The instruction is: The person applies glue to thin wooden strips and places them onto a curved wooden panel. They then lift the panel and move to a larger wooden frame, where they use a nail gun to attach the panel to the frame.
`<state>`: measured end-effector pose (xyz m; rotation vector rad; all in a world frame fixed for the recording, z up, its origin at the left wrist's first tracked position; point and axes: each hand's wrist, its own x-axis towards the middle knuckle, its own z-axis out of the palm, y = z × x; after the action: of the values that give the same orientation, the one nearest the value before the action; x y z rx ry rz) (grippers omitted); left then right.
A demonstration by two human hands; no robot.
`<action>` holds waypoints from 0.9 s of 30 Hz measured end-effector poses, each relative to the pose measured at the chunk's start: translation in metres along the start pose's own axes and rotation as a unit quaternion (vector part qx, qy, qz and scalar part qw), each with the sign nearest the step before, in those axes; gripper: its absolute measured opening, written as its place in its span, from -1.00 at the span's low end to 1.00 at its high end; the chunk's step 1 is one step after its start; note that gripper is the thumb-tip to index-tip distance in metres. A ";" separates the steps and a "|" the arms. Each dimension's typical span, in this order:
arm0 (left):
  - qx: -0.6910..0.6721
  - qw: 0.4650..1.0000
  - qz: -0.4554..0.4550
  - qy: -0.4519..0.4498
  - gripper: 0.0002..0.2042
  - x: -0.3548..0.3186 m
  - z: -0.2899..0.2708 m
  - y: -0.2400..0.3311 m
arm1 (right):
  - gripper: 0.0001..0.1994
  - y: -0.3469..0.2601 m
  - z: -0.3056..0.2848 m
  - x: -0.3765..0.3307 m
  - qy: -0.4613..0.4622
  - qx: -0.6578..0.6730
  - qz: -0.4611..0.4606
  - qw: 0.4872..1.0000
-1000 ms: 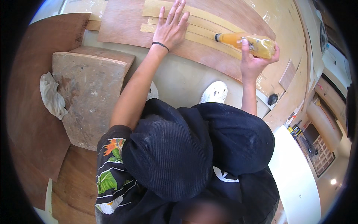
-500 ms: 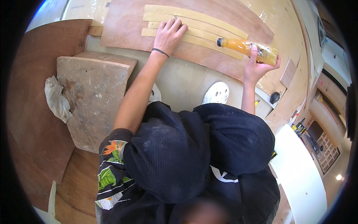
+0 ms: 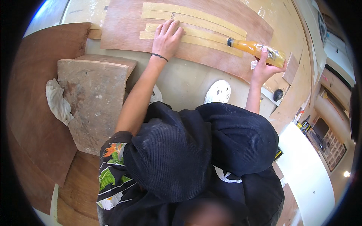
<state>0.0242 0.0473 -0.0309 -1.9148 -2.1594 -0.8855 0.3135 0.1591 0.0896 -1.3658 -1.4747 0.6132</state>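
Observation:
Several pale yellow strips (image 3: pixel 207 24) lie side by side along a reddish-brown plywood sheet (image 3: pixel 120 26) on the floor, with a gap between some of them. My left hand (image 3: pixel 167 38) rests on the strips near their left end, fingertips bent down against them and no object seen in it. To the right, my right hand (image 3: pixel 265 69) grips a plastic bottle (image 3: pixel 254 49) of orange-yellow liquid by its wide end. The bottle is tilted nearly level over the sheet, its dark cap pointing left at the strips' right part.
A stained wooden stool (image 3: pixel 94 98) stands at the left with a crumpled white cloth (image 3: pixel 58 101) on its edge. Beside it leans a large brown board (image 3: pixel 41 94). A small black object (image 3: pixel 278 95) and a wood offcut (image 3: pixel 291 69) lie past my right hand. A white panel (image 3: pixel 307 173) is lower right.
My right hand and the bottle have shifted slightly right and down. My left hand stays on the strips, and the whole view has moved a little.

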 end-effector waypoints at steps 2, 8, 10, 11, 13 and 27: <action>0.014 1.000 0.005 -0.009 -0.83 0.000 0.000 0.000 | -0.14 0.006 -0.008 0.003 0.013 0.007 0.014 1.000; -0.078 0.993 0.043 -0.081 -0.53 0.002 -0.001 0.008 | -0.17 0.012 -0.030 0.012 0.048 -0.018 0.014 0.999; -0.091 0.988 0.043 -0.119 -0.47 0.003 0.000 0.012 | -0.18 0.012 -0.035 0.014 0.058 0.010 0.031 0.998; -0.090 0.986 0.037 -0.133 -0.46 0.004 0.000 0.013 | -0.18 0.011 -0.037 0.014 0.073 0.016 0.047 0.996; -0.092 0.985 0.033 -0.145 -0.45 0.005 0.001 0.014 | -0.19 0.011 -0.040 0.015 0.092 0.032 0.055 0.994; -0.169 0.975 0.040 -0.139 -0.72 0.007 -0.002 0.005 | -0.04 -0.018 0.030 -0.020 -0.154 -0.042 -0.074 0.984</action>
<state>0.0272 0.0525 -0.0244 -2.3991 -2.1683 -1.0887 0.2766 0.1434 0.0877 -1.2510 -1.8506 0.6949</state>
